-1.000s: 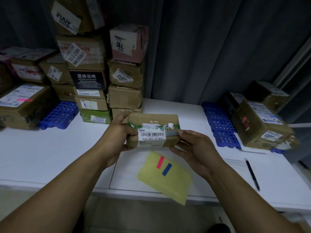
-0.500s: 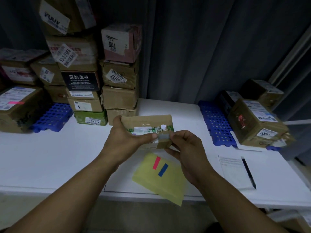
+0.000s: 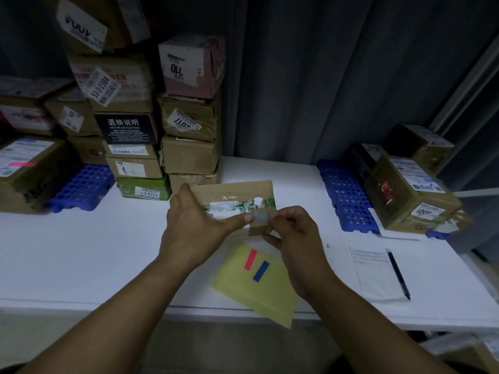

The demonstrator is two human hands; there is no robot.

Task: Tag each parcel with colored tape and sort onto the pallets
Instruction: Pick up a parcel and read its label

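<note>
I hold a small flat brown parcel (image 3: 237, 190) with green and white tape above the white table (image 3: 81, 255). My left hand (image 3: 197, 225) grips its left end, thumb lying across the front. My right hand (image 3: 290, 229) pinches its right front edge, where a pale label piece shows between thumb and finger. Below the parcel a yellow sheet (image 3: 256, 287) lies on the table edge, carrying one pink tape strip (image 3: 250, 259) and one blue tape strip (image 3: 261, 271). A blue pallet (image 3: 81, 187) sits at left, another blue pallet (image 3: 345, 193) at right.
Two tall stacks of boxes (image 3: 127, 125) stand at the back left. A parcel with a pink strip (image 3: 24, 168) rests on the left pallet. Brown parcels (image 3: 410, 193) sit on the right pallet. A paper form (image 3: 375, 273) and black pen (image 3: 399, 275) lie at right.
The parcel has tilted so its barcode face turned down and away from me. My left thumb moved across the front, and my right hand shifted from under the parcel to pinching its right edge.
</note>
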